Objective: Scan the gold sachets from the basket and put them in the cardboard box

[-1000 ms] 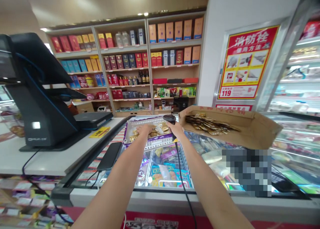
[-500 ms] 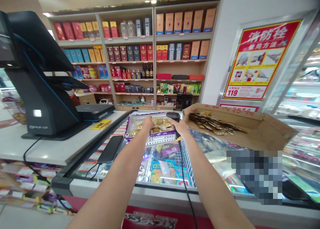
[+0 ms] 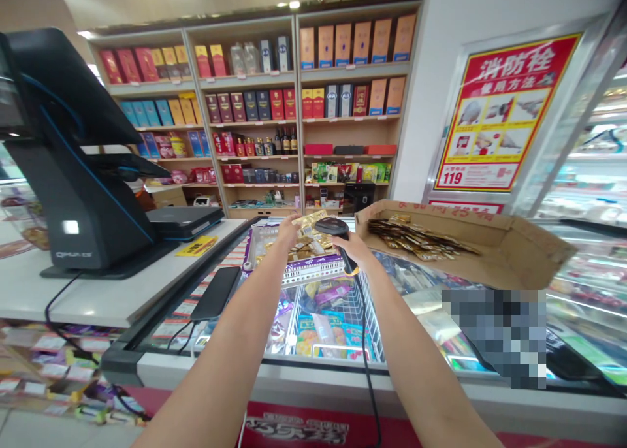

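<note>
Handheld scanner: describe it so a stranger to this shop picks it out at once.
Find the red-fronted display freezer, then the purple-trimmed white basket toward its far side. Over that basket's right end, the person's right hand grips the scanner. Unlike the flat gold packets beside it, it is black and pistol-shaped, with a dark cable.

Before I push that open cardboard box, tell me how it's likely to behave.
The cardboard box may flex, being open-topped with thin-looking walls. It would probably feel heavier toward its left end, where the gold packets are heaped. Those packets might slide over one another, since they overlap loosely and look glossy.
</note>
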{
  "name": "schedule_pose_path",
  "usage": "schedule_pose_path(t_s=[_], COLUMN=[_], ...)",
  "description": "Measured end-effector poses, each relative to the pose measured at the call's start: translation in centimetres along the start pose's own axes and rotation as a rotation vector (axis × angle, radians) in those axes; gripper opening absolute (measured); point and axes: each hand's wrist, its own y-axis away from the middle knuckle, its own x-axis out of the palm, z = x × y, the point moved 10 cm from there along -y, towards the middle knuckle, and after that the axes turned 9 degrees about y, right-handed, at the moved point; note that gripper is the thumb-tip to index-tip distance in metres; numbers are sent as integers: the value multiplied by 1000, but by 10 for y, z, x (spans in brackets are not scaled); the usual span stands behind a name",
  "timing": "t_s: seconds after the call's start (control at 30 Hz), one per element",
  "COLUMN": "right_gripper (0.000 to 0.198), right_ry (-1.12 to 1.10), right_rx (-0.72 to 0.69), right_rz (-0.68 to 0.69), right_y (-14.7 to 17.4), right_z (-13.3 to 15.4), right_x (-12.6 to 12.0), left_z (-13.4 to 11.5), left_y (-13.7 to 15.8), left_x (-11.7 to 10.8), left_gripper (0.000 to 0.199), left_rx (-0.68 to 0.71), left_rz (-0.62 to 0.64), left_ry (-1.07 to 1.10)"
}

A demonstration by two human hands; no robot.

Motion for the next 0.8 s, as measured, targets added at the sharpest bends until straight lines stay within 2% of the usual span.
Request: schedule_pose_path(t_s=[0.13, 0.3, 0.8], right_gripper=[27, 30, 23], right_ry=[92, 86, 98], right_rx=[-3, -25, 22], right_rz=[35, 60, 56], right_y=[2, -1, -3], right_z=[5, 4, -4], right_x=[4, 8, 7], left_z=[-1, 3, 6], left_y=[-4, -12, -20], left_x=[4, 7, 12], left_gripper=[33, 38, 39], left_rx=[12, 23, 17], left_rz=[19, 78, 161], left_ry=[110, 237, 320])
